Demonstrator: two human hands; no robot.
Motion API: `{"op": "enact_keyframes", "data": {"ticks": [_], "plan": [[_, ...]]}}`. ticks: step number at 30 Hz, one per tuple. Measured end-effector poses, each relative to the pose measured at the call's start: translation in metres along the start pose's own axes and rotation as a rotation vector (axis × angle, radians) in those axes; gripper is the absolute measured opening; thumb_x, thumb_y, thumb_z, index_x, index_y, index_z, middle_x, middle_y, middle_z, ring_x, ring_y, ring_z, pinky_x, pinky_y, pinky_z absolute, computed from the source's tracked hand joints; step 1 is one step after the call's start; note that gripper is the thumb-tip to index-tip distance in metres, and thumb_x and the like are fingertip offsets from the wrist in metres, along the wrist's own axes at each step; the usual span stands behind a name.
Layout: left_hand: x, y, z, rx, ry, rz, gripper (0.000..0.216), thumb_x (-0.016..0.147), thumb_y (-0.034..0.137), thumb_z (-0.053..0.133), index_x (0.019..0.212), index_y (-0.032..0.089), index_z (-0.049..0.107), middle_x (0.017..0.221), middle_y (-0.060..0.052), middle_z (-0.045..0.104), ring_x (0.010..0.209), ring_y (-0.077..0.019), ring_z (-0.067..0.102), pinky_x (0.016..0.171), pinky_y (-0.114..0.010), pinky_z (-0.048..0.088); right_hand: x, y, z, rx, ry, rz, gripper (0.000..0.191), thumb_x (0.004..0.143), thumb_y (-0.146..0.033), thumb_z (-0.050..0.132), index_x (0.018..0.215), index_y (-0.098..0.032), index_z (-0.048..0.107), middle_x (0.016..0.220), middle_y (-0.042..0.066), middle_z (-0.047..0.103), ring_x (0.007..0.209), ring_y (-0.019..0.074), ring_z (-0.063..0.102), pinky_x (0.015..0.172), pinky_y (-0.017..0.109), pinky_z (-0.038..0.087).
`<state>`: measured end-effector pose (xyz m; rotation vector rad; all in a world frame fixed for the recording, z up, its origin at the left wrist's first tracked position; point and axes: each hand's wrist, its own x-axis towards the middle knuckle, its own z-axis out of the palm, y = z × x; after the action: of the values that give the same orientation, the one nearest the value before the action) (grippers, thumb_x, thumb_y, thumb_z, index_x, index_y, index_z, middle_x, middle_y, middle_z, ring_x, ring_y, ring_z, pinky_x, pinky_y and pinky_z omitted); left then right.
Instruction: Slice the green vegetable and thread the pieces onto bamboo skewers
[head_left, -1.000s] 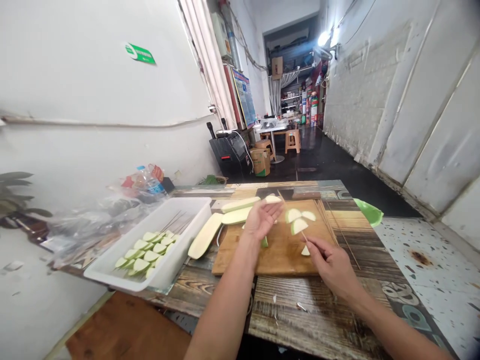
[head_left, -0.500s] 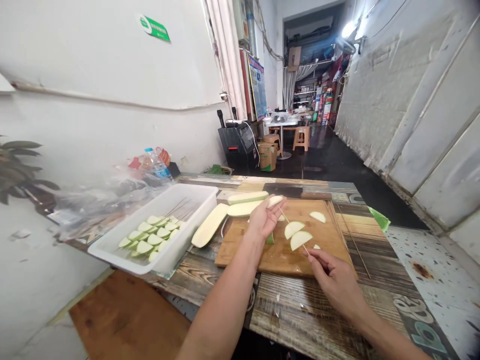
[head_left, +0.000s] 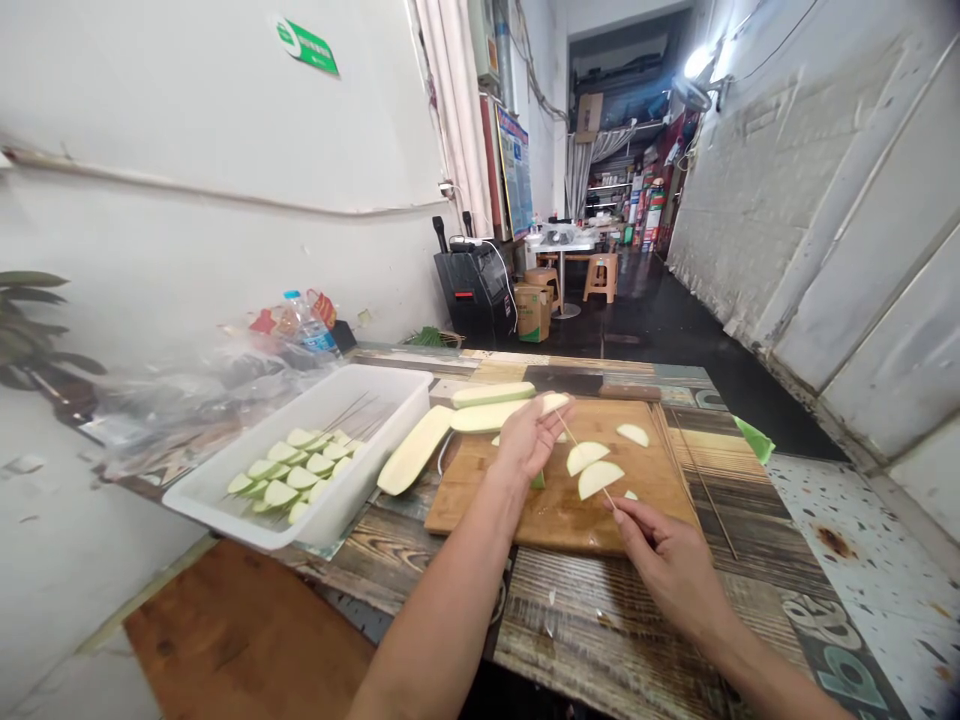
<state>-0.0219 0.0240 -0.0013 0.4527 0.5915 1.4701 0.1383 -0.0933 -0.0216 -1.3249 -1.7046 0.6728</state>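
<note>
Over the alley's cutting board [head_left: 555,515], left hand [head_left: 529,440] and right hand [head_left: 667,560] grips pinch one skewer [head_left: 570,432]

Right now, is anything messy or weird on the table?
A few small white scraps lie loose on the table before the cutting board, and a rusty-looking stain marks the speckled top at right. Nothing else stands out.

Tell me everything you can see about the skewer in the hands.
The skewer is a thin, pale, straight stick that looks wooden. It slants up and away to the left, above the board. The right hand pinches its near end, and its far end meets the fingers of the left hand. Two pale half-round slices are threaded on its middle, side by side. Both tips are hidden.
</note>
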Motion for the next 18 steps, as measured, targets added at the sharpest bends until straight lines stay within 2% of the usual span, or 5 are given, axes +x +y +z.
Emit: {"op": "enact_keyframes", "data": {"ticks": [9, 18], "plan": [[0.0014, -0.0012, -0.0022, 0.018, -0.016, 0.003, 0.012, 0.085, 0.012, 0.045, 0.091, 0.006, 0.054, 0.094, -0.020, 0.066, 0.096, -0.0249, 0.063, 0.091, -0.041, 0.046, -0.0002, 0.0027, -0.0001, 0.003, -0.003, -0.001, 0.032, 0.083, -0.035, 0.048, 0.098, -0.017, 0.070, 0.094, 0.008, 0.072, 0.087, 0.0232, 0.067, 0.072, 0.030, 0.054], [0.0004, 0.0004, -0.0004, 0.001, 0.004, 0.005, 0.013, 0.085, 0.011, 0.044, 0.091, 0.004, 0.053, 0.094, -0.024, 0.065, 0.093, -0.0260, 0.063, 0.087, -0.039, 0.048, -0.0006, 0.0025, 0.0003, 0.010, 0.003, -0.006, 0.031, 0.082, -0.034, 0.048, 0.097, -0.019, 0.071, 0.093, 0.007, 0.072, 0.084, 0.0223, 0.067, 0.071, 0.030, 0.054]]}}
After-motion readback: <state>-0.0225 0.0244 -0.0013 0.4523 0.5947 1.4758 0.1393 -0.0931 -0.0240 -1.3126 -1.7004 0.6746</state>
